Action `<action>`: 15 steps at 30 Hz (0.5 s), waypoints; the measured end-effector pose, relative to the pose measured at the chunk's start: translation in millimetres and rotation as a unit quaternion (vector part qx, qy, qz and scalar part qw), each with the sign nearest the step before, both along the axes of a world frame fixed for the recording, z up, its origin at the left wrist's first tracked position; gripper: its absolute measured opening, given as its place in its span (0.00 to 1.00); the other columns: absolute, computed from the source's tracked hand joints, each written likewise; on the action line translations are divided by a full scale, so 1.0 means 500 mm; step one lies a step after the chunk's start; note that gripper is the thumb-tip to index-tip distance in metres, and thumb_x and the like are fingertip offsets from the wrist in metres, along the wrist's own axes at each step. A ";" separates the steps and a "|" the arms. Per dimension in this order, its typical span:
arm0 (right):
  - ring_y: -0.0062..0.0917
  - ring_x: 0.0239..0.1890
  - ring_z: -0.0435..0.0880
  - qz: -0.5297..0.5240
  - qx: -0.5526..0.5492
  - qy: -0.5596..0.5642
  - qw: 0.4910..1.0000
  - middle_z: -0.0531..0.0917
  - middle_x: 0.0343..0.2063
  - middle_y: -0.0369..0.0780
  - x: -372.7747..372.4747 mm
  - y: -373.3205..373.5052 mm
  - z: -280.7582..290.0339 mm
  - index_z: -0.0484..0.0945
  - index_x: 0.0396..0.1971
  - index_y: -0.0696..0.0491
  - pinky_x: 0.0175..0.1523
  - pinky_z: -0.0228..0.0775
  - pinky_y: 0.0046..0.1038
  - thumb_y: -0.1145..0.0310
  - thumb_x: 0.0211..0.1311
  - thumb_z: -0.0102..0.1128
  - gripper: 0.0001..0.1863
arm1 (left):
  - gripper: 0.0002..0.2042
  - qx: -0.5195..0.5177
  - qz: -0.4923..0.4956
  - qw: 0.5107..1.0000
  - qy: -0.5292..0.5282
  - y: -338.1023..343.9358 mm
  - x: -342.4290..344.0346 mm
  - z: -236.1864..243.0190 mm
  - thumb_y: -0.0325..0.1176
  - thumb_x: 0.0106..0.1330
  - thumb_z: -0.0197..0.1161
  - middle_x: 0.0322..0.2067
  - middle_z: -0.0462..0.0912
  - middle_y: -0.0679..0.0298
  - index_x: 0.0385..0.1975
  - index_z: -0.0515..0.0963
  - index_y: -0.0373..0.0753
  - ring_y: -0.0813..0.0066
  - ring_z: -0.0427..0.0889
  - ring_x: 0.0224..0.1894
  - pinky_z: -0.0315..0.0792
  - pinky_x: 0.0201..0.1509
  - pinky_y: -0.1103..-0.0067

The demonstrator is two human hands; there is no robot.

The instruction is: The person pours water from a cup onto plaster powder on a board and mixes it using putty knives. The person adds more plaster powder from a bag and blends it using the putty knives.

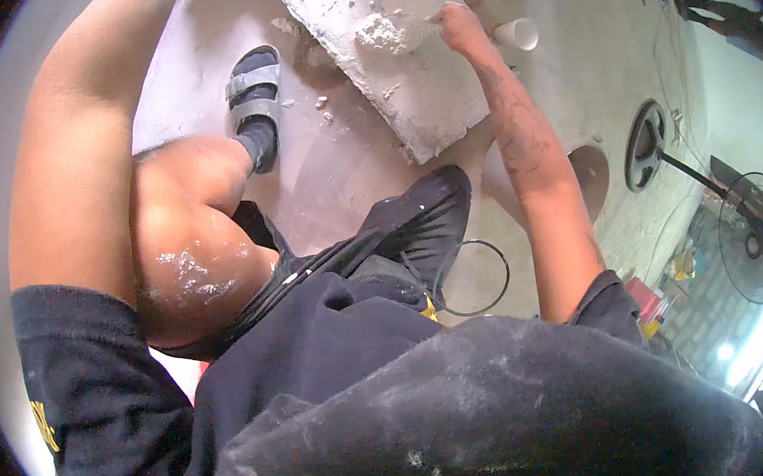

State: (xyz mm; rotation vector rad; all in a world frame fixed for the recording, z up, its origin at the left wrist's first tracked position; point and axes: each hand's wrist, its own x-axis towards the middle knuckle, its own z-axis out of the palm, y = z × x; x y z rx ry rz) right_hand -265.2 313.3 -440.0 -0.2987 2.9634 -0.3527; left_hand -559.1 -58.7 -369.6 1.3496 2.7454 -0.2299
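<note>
My right hand [460,27] is closed at the right edge of a long, pale board [428,108] coated with white residue. Its fingers seem wrapped round a tool whose pale end points left toward a heap of white plaster-like paste [385,35]; the tool's kind cannot be made out. The heap lies on the board. My left arm [71,159] reaches up past the top edge of the picture, and the left hand is out of view. Just right of my right hand is a white, cylindrical cup or tube [518,35].
My sandalled foot [254,103] stands left of the board, beside small white crumbs [323,105]. A pale, round container [591,174] is partly hidden behind my right forearm. A pedestal fan [758,240] with a round base [646,145] lies farther right. Dusty floor surrounds the board.
</note>
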 end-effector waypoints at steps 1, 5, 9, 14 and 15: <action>0.43 0.35 0.79 -0.072 -0.009 -0.023 0.997 0.79 0.27 0.48 0.006 0.004 0.010 0.82 0.27 0.53 0.41 0.70 0.37 0.78 0.44 0.50 0.12 | 0.05 -0.039 -0.033 0.998 0.046 0.013 0.010 -0.008 0.31 0.48 0.58 0.21 0.82 0.62 0.15 0.81 0.45 0.66 0.81 0.26 0.75 0.31 0.74; 0.41 0.25 0.79 -0.306 -0.046 0.000 0.951 0.80 0.20 0.47 0.084 0.104 -0.015 0.81 0.27 0.55 0.34 0.69 0.36 0.76 0.44 0.52 0.11 | 0.06 -0.020 -0.107 0.986 0.128 0.115 0.042 0.028 0.31 0.48 0.57 0.20 0.82 0.62 0.15 0.80 0.45 0.66 0.81 0.26 0.75 0.31 0.74; 0.31 0.23 0.78 -0.495 -0.245 -0.087 0.829 0.79 0.20 0.41 0.157 0.080 -0.053 0.79 0.24 0.58 0.31 0.68 0.32 0.75 0.45 0.55 0.05 | 0.06 -0.054 -0.094 0.986 0.130 0.077 0.034 0.024 0.31 0.49 0.57 0.20 0.82 0.62 0.16 0.81 0.45 0.65 0.81 0.26 0.75 0.32 0.74; 0.25 0.25 0.78 -0.597 -0.578 -0.045 0.554 0.78 0.29 0.41 0.254 -0.014 -0.136 0.73 0.29 0.61 0.32 0.73 0.30 0.76 0.45 0.59 0.09 | 0.06 -0.061 -0.067 0.989 0.118 0.092 0.050 0.036 0.32 0.49 0.58 0.21 0.82 0.61 0.17 0.82 0.45 0.65 0.82 0.28 0.75 0.33 0.73; 0.25 0.27 0.78 -0.627 -0.518 -0.024 0.582 0.79 0.29 0.41 0.245 -0.060 -0.137 0.73 0.30 0.62 0.33 0.74 0.31 0.78 0.45 0.59 0.10 | 0.06 -0.065 -0.065 0.989 0.117 0.089 0.050 0.040 0.32 0.49 0.58 0.21 0.82 0.61 0.17 0.82 0.45 0.65 0.82 0.28 0.75 0.33 0.73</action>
